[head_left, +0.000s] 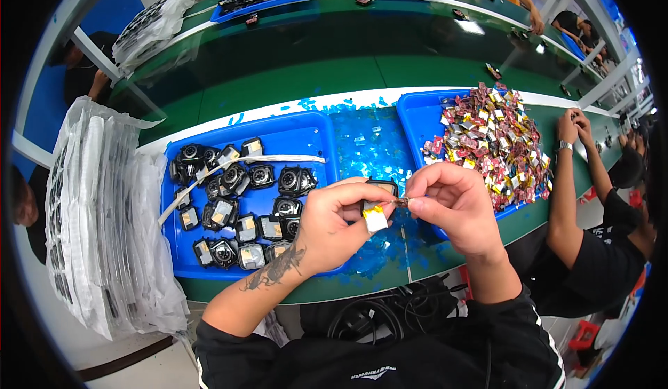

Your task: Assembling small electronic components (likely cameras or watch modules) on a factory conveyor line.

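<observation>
Black casing point(379, 204) between both hands point(396, 215)

A long green bench point(292, 90) runs across the room, with a white stripe point(229, 114) along its near part. Bright ceiling light shines off its dark far end. Blue wall panels point(111, 13) stand past the bench's far left corner. A pale floor point(69, 351) shows below the bench's near left edge.
</observation>
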### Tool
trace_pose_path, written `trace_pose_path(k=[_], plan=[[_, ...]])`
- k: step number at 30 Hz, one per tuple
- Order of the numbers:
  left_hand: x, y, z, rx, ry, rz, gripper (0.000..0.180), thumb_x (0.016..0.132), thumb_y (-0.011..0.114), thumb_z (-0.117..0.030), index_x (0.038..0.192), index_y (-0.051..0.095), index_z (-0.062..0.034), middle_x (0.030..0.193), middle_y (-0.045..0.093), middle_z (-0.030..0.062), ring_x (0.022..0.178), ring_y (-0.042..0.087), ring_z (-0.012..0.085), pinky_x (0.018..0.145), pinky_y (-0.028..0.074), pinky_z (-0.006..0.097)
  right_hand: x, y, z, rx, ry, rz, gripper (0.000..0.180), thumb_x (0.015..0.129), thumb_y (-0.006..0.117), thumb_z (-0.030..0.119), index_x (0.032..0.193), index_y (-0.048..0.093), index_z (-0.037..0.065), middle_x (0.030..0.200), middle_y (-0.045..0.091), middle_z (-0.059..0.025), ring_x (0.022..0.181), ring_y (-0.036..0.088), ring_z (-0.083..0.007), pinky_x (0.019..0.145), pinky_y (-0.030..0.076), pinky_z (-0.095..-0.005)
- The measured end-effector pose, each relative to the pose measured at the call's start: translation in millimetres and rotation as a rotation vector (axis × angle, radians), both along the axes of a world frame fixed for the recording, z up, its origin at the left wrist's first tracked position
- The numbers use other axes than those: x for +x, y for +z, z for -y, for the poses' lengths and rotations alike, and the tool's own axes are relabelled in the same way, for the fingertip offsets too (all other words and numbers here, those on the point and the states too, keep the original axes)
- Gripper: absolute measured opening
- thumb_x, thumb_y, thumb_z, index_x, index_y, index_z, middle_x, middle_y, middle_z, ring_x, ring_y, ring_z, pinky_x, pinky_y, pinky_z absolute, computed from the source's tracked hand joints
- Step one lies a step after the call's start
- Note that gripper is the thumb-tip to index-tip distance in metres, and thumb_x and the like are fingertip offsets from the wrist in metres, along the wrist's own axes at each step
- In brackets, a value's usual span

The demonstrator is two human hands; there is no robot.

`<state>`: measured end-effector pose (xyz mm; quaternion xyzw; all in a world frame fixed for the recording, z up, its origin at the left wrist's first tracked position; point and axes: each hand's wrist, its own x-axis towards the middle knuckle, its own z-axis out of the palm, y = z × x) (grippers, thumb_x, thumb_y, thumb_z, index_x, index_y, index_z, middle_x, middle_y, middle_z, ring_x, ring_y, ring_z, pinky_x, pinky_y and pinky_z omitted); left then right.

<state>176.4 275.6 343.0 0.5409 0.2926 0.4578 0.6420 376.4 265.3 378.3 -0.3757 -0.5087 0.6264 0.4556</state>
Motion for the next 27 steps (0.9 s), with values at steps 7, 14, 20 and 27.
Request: trace_pose_path(k=[7,14,20,27], plan=[[2.5,-2.3,-2.8,0.012,0.036,-0.022,0.033,0.088,0.06,0.008,0.12,0.061,0.0028,0.113,0.062,0.0114,0.104,0.063,0.0167,0.091,0.053,0.028,-20.7,-6.0,1.5,0.251,-0.258,0.357,0.025,0.082,0.072,-0.001,0.097,0.053,0.003,0.088,0.059,-0.0023,0.078,0.059,-0.0062,0.066,0.049,-0.0199],[-0.2,2.5,-2.8,0.061,0.053,0.02,0.047,0.088,0.053,0.011,0.133,0.054,-0.0002,0.128,0.057,0.013,0.117,0.057,0.0179,0.099,0.049,0.029,-22.3,-12.5,-4.5,0.177,-0.301,0.206,0.023,0.082,0.072,-0.002,0.094,0.053,0.003,0.085,0.06,-0.0005,0.075,0.057,-0.0037,0.064,0.046,-0.0169],[-3.7,3.1,-6.1,-0.001,-0.029,0.066,0.05,0.089,0.049,0.013,0.139,0.046,0.0027,0.137,0.052,0.0142,0.121,0.054,0.0171,0.102,0.044,0.03,-15.4,-3.7,-9.0,0.074,-0.193,0.111,0.024,0.082,0.072,-0.004,0.095,0.053,0.003,0.083,0.062,-0.0011,0.071,0.056,-0.0015,0.064,0.045,-0.0158],[0.1,4.2,-3.1,0.037,-0.021,0.079,0.047,0.091,0.051,0.012,0.137,0.049,0.0023,0.138,0.051,0.0148,0.12,0.055,0.0173,0.101,0.046,0.029,-17.1,-4.5,-9.0,0.191,-0.264,0.25,0.03,0.08,0.074,-0.002,0.093,0.048,0.005,0.08,0.06,0.0004,0.064,0.048,0.0005,0.056,0.037,-0.0153]])
